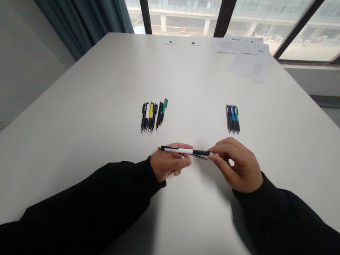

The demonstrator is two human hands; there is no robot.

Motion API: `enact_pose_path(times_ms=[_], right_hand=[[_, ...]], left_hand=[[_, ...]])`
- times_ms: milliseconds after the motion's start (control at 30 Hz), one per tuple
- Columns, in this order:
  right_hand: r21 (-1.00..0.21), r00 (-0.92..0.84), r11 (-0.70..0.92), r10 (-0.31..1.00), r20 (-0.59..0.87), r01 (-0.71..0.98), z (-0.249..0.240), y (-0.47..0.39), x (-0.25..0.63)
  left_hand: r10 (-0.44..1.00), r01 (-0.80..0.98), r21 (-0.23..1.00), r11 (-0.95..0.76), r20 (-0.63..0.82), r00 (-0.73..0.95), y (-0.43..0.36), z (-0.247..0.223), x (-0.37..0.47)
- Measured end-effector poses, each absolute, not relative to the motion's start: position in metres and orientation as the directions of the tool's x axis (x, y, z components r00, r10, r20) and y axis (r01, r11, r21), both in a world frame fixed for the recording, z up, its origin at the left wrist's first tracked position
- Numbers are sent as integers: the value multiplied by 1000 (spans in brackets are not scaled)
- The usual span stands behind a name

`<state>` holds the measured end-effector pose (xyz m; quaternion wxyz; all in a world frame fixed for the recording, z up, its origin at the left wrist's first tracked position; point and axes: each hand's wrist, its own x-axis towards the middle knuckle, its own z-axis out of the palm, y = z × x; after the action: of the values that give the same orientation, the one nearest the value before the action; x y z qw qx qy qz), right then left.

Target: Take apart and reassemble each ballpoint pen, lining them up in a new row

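Working over white table (pixel 92 123). Supporting with left hand (pixel 164 163), fingers loosely curled, not seeing enough to tell if clamping; pinching with right hand (pixel 244 170), thumb and fingertips together at tip end. Holding white-and-black pen (pixel 184 150) crosswise between hands, ideally gripping lightly, steadying barrel.

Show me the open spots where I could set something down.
Bare table lies between the left pens and right pens, and from there back toward the papers. It's crowded around the left hand, right hand and white pen.
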<state>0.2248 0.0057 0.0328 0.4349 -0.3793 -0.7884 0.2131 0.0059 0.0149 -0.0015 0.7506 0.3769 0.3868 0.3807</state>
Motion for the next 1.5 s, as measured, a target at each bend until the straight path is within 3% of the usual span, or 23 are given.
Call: enact_pose_path(times_ms=[100, 233, 367, 467, 567, 833, 1100, 1500], right_hand=[[-683, -304, 570, 822, 482, 458, 34, 11, 239], [-703, -383, 507, 856, 346, 498, 29, 17, 256], [-702, -502, 471, 845, 184, 534, 22, 20, 263], [-669, -543, 490, 826, 151, 559, 18, 23, 263], [-637, -542, 494, 829, 138, 592, 14, 25, 262], [-590, -519, 480, 847, 119, 649, 13, 25, 262], [-626, -474, 412, 877, 76, 662, 15, 23, 260], [-652, -468, 399, 880, 76, 644, 16, 23, 260]], left_hand=[[934, -175, 954, 243, -182, 308, 28, -7, -14], [939, 80, 992, -93, 60, 339, 41, -15, -31], [815, 329, 772, -544, 391, 428, 48, -21, -36], [736, 431, 599, -675, 506, 450, 51, -24, -36], [723, 482, 538, -691, 522, 454, 52, -26, -36], [779, 532, 569, -627, 445, 443, 51, -23, -34], [825, 525, 641, -560, 380, 417, 50, -20, -34], [817, 505, 647, -571, 387, 428, 49, -20, -33]])
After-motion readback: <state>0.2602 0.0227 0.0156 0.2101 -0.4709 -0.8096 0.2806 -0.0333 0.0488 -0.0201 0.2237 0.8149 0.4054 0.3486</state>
